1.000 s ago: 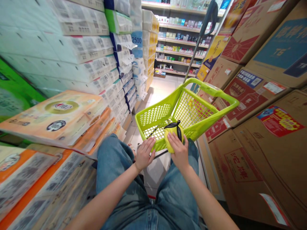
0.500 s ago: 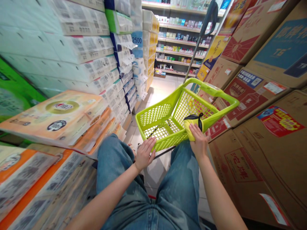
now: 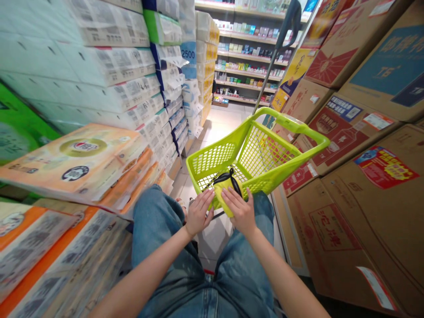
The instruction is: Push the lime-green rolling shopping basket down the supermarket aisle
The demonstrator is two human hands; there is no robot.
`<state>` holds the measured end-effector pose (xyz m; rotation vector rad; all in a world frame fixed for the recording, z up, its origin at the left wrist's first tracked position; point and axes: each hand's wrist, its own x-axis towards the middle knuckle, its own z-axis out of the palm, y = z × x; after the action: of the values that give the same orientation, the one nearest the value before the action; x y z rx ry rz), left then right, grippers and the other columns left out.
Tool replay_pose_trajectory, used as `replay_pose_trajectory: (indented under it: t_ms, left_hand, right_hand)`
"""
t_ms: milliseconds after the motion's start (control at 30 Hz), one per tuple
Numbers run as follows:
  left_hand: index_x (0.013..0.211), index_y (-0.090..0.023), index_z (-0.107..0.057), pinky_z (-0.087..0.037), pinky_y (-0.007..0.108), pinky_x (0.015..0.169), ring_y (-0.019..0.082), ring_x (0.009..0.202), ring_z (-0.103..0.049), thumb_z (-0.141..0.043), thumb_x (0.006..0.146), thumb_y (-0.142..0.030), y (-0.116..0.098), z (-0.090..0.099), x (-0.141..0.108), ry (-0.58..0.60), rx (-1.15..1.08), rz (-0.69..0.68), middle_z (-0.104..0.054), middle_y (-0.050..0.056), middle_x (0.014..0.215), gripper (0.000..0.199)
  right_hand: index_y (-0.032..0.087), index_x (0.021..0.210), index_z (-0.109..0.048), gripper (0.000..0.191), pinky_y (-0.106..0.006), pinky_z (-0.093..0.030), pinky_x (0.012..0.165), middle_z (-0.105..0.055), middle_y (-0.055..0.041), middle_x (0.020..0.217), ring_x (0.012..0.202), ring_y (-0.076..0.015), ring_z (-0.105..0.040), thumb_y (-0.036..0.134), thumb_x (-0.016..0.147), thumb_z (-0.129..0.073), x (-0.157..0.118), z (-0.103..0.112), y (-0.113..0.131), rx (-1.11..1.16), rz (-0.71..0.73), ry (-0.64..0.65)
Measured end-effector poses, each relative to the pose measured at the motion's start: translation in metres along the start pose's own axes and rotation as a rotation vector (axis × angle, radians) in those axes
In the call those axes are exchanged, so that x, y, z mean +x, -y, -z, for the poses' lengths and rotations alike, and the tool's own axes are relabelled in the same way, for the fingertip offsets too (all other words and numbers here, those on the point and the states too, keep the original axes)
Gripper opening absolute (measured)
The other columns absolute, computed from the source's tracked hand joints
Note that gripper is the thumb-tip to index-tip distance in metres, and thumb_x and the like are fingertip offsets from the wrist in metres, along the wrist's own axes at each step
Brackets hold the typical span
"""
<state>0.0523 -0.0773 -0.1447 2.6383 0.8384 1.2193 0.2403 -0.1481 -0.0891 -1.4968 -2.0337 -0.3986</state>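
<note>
A lime-green plastic shopping basket (image 3: 212,154) with lattice walls and a tall looped handle stands tilted in front of my knees. My left hand (image 3: 198,214) lies at the near left corner, fingers laid over the rim and thumb on the outer side. Beside it, my right hand (image 3: 241,210) presses a yellow cloth (image 3: 221,189) with thick black edging against the near rim, its fingers stretched over the fabric. Part of the cloth bulges up above the rim, and the palm side of the hand is hidden.
To the left rise stacked tissue packs (image 3: 115,66), with an orange pack (image 3: 82,154) close by my knee. Cardboard cartons (image 3: 354,225) wall the right side. A dark-handled pole (image 3: 273,64) leans behind the basket. Shelves (image 3: 251,57) of small goods close the aisle's far end.
My right hand has slid left along the near rim with the yellow cloth, from the right corner to beside my left hand. My left hand and the basket have barely moved.
</note>
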Motion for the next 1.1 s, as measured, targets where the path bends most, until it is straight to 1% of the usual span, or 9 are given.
replay_pose_trajectory:
  t_ms: [167,267,367,533,667,800,967,1033,1100]
  left_hand:
    - [0.153,-0.018,-0.029,-0.037,0.050,0.115,0.026,0.145,-0.037,-0.046,0.094,-0.017,-0.002,0.003,0.003,0.027,0.007,-0.012,-0.048,0.012,0.150,0.062]
    - [0.153,-0.018,-0.029,-0.038,0.049,0.115,0.025,0.144,-0.038,-0.047,0.093,-0.016,-0.004,0.002,0.003,0.013,0.003,-0.017,-0.049,0.012,0.149,0.063]
    - [0.153,-0.018,-0.030,-0.038,0.049,0.115,0.026,0.143,-0.039,-0.046,0.093,-0.016,-0.006,0.000,0.002,-0.003,0.001,-0.003,-0.050,0.013,0.148,0.062]
    - [0.152,-0.018,-0.032,-0.039,0.050,0.114,0.028,0.144,-0.037,-0.046,0.093,-0.017,-0.005,-0.001,0.001,-0.008,-0.015,0.006,-0.049,0.014,0.148,0.060]
    - [0.152,-0.019,-0.031,-0.039,0.051,0.114,0.027,0.144,-0.038,-0.045,0.094,-0.018,-0.005,-0.001,0.000,-0.015,-0.017,0.004,-0.049,0.014,0.148,0.060]
    - [0.152,-0.019,-0.031,-0.039,0.050,0.114,0.027,0.144,-0.038,-0.045,0.094,-0.018,-0.005,0.001,0.002,0.010,-0.005,0.003,-0.049,0.013,0.149,0.060]
    - [0.153,-0.019,-0.029,-0.038,0.049,0.115,0.025,0.142,-0.041,-0.045,0.094,-0.017,-0.006,0.003,0.003,0.021,-0.001,-0.004,-0.049,0.012,0.149,0.062]
    - [0.153,-0.019,-0.029,-0.038,0.049,0.115,0.025,0.142,-0.041,-0.045,0.094,-0.017,-0.007,0.002,0.003,0.016,-0.008,-0.006,-0.049,0.012,0.149,0.062]
    - [0.153,-0.019,-0.029,-0.038,0.049,0.115,0.025,0.143,-0.040,-0.046,0.093,-0.017,-0.008,0.001,0.003,0.006,-0.017,-0.004,-0.049,0.012,0.149,0.062]
  right_hand:
    - [0.025,0.138,-0.053,0.060,-0.053,-0.004,0.122,-0.064,-0.0049,0.135,0.127,-0.0214,-0.059,0.005,0.082,-0.046,-0.003,0.020,-0.088,-0.176,-0.170,-0.173]
    - [0.024,0.138,-0.054,0.061,-0.056,-0.007,0.121,-0.064,-0.0063,0.136,0.129,-0.0233,-0.057,0.004,0.081,-0.044,-0.004,0.020,-0.104,-0.235,-0.271,-0.224]
    - [0.022,0.140,-0.052,0.064,-0.053,-0.007,0.123,-0.062,-0.0071,0.138,0.132,-0.0232,-0.054,0.003,0.079,-0.043,-0.003,0.009,-0.074,-0.209,-0.289,-0.210]
    - [0.021,0.144,-0.046,0.065,-0.046,-0.003,0.125,-0.060,-0.0059,0.141,0.137,-0.0201,-0.049,0.006,0.081,-0.043,-0.002,-0.010,0.006,-0.009,-0.099,-0.079]
    - [0.024,0.146,-0.045,0.065,-0.047,-0.004,0.125,-0.061,-0.0057,0.140,0.136,-0.0194,-0.050,0.008,0.083,-0.043,-0.002,-0.013,0.024,0.027,-0.027,-0.015]
    - [0.026,0.144,-0.047,0.061,-0.047,-0.002,0.124,-0.064,-0.0043,0.136,0.131,-0.0184,-0.056,0.009,0.086,-0.044,-0.002,-0.003,-0.014,-0.007,0.051,-0.029]
    - [0.026,0.139,-0.052,0.055,-0.051,-0.009,0.122,-0.065,-0.0055,0.134,0.127,-0.0213,-0.059,0.009,0.087,-0.045,-0.005,0.017,-0.087,-0.141,-0.107,-0.172]
    - [0.025,0.137,-0.055,0.054,-0.053,-0.011,0.121,-0.065,-0.0059,0.134,0.126,-0.0227,-0.060,0.009,0.086,-0.045,-0.006,0.019,-0.101,-0.179,-0.176,-0.221]
    - [0.024,0.137,-0.055,0.056,-0.053,-0.013,0.120,-0.065,-0.0071,0.134,0.128,-0.0239,-0.059,0.007,0.084,-0.045,-0.006,0.017,-0.099,-0.195,-0.233,-0.251]
